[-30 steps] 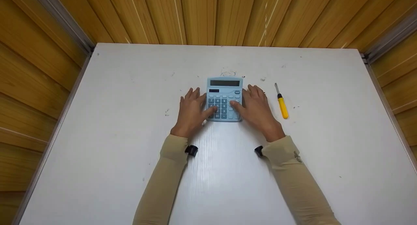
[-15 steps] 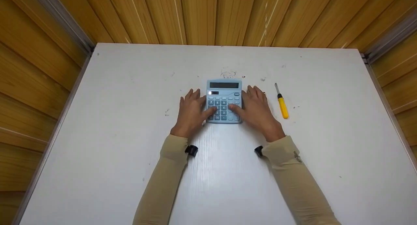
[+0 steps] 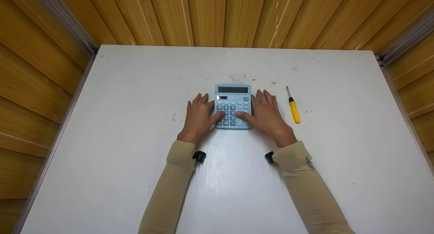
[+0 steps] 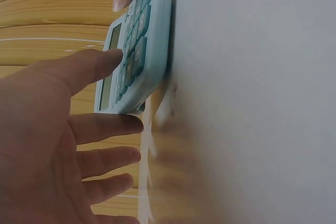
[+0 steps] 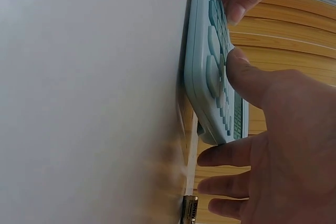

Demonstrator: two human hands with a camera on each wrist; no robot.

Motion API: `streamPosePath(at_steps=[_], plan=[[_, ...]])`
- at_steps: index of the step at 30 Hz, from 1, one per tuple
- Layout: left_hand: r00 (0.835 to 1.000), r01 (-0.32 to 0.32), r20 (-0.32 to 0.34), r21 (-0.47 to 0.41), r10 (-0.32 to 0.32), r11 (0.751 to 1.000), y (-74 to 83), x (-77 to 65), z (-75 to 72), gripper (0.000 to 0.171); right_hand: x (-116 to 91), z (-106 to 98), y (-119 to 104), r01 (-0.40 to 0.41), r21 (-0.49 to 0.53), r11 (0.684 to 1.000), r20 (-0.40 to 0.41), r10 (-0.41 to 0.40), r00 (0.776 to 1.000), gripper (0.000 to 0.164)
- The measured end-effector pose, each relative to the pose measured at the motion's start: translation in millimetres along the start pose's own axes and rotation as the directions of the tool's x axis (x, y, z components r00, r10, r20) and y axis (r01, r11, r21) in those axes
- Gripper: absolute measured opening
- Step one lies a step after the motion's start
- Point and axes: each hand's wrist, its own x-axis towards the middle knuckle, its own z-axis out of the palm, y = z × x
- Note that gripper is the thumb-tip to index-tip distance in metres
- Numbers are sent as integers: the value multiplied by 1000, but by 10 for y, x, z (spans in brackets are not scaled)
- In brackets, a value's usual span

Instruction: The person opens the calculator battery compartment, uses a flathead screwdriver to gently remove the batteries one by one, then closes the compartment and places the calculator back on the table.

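Note:
A light-blue desktop calculator lies on the white table, its dark display at the far end and darker keys on the near part. My left hand holds its left edge, thumb over the lower keys and index finger against the side. My right hand does the same at the right edge, its thumb lying across the keypad. In the left wrist view the other fingers of the left hand are spread beside the calculator. The right wrist view shows the right hand's index finger touching the calculator's side.
A screwdriver with a yellow handle lies to the right of the right hand. Beyond the right fingertips a small battery sits on the table, mostly hidden in the head view. Wood-patterned walls border the table.
The calculator has shifted slightly toward the person, and its display end sits lower in view. The right thumb has slid a little left and nearer with it; the left hand has barely moved.

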Motion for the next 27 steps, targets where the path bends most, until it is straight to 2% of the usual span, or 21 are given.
streamPosePath(at_steps=[17,27], plan=[[1000,-4,18,12,3,1000,-9,-3,16,56,-15,3,-9,-9,-13,1000,28,9,1000,100],[999,-12,33,54,10,998,10,-6,5,56,-17,-2,-16,-3,-19,1000,38,4,999,100]])
